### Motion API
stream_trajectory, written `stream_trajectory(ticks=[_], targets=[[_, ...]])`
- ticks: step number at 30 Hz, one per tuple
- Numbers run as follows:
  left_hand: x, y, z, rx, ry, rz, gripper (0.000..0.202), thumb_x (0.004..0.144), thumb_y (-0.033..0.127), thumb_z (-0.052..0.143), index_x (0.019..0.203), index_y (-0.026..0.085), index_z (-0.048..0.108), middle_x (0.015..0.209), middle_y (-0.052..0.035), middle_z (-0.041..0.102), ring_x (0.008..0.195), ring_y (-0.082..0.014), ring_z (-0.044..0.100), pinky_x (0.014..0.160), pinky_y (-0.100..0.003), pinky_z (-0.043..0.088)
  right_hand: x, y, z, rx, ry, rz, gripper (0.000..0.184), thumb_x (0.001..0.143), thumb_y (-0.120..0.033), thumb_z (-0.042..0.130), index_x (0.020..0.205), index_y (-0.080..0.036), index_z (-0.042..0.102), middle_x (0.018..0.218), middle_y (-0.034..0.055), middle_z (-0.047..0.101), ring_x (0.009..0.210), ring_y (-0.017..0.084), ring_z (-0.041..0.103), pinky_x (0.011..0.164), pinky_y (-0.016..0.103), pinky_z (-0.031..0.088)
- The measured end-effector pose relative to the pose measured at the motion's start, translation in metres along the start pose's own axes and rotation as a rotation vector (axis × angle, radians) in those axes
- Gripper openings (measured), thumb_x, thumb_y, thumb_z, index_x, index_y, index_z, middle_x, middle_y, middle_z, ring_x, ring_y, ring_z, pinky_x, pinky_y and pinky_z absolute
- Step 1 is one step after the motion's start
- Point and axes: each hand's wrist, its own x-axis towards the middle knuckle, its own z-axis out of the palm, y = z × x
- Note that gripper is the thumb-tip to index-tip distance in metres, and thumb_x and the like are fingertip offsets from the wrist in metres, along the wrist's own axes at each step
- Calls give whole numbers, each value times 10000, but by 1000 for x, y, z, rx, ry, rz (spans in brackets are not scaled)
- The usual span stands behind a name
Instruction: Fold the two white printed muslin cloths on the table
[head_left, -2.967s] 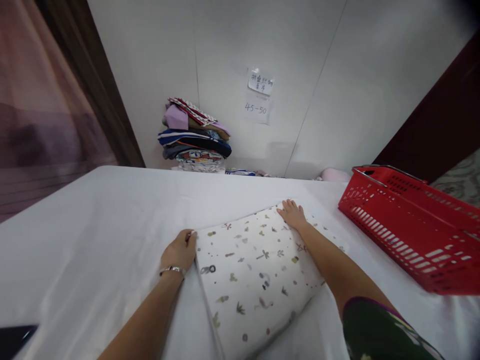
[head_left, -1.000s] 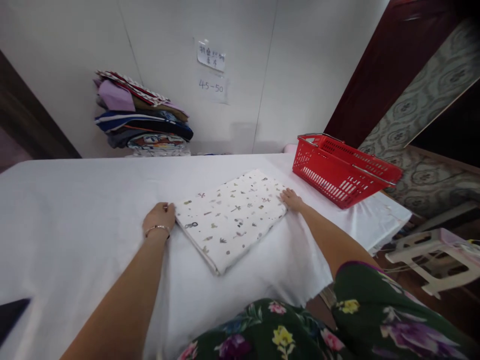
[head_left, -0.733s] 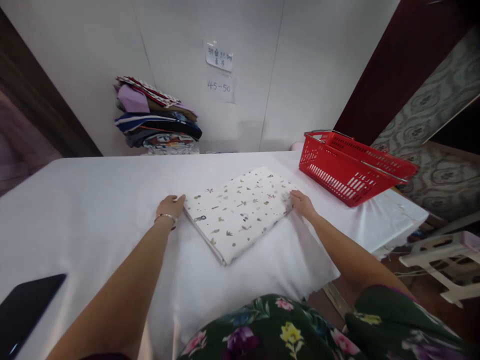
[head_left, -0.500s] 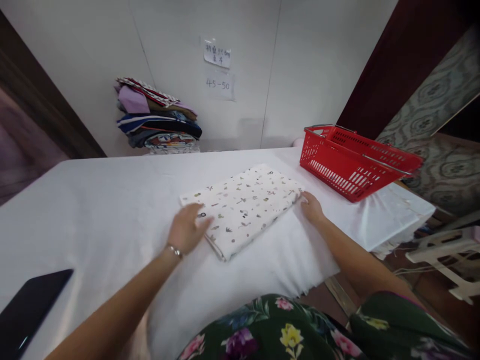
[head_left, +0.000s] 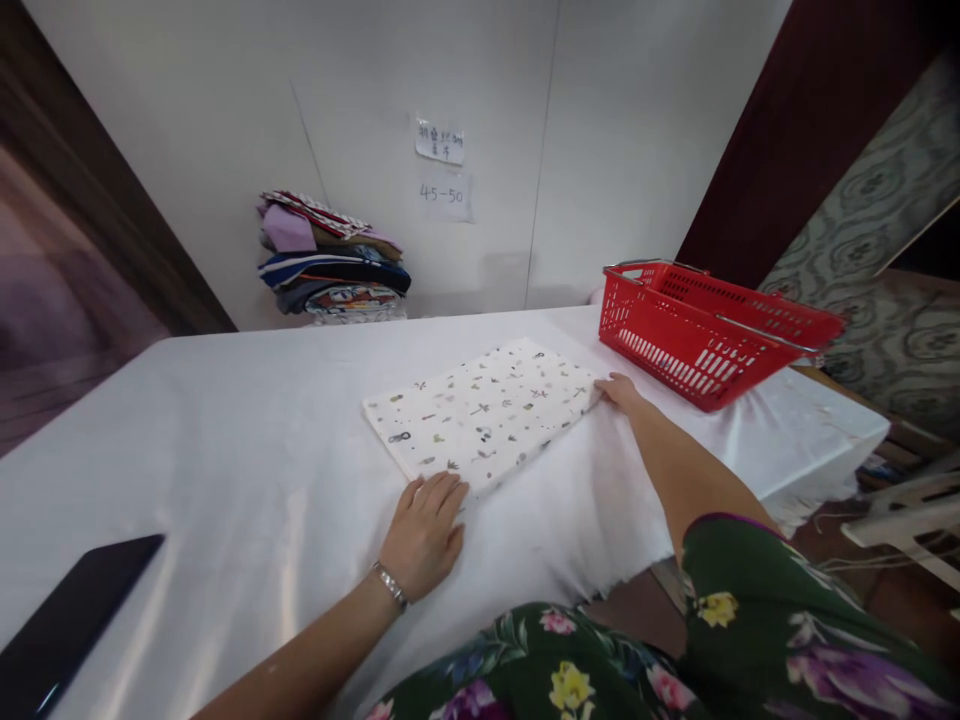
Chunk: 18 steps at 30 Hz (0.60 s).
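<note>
A white cloth with a small print of plants and shapes (head_left: pixel 487 410) lies folded into a flat rectangle on the table in front of me. My left hand (head_left: pixel 426 530), with a metal bracelet at the wrist, rests on its near left corner, fingers stretched over the edge and thumb out to the side, off the cloth. At the right corner, my right hand (head_left: pixel 621 390) has its fingertips closed on the cloth's edge.
A red plastic basket (head_left: pixel 675 335) with metal handles stands at the table's right end. Folded fabrics (head_left: pixel 337 265) are stacked at the back left by the wall. A dark flat device (head_left: pixel 79 620) lies at the near left on the white tablecloth (head_left: pixel 247 430). Paper notes (head_left: pixel 441 140) hang on the wall.
My left hand has moved from the cloth's left edge down and right to its near left corner. That corner now lies flatter. My right hand stays at the right corner.
</note>
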Motion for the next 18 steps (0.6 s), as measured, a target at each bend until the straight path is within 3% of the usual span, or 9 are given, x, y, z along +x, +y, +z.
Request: stream_trajectory(ticks=[9,14,18], targets=[[15,16,17,146,34,-3,458,784,-2,377,1166,149,579,1215,-103,586,1172,-269,485,1008,-465,313,8,-11,7,60,-7,79,736,701,-304,661,1344,-96,369,1082,171,604,714,189,630,506,263,521],[16,16,27,167,-40,-75,497,772,-25,354,1191,129,570,1248,-118,564,1179,-253,491,995,-414,372,12,-13,11,42,12,34,644,680,-214,669,1277,-116,450,1010,128,634,675,157,622,505,227,512],[9,7,29,163,-81,-56,523,768,-37,330,1201,140,564,1207,-97,597,1142,-219,528,933,-346,443,11,-10,8,-11,45,-65,533,688,-163,631,1208,-114,527,963,98,650,708,154,622,590,233,514]])
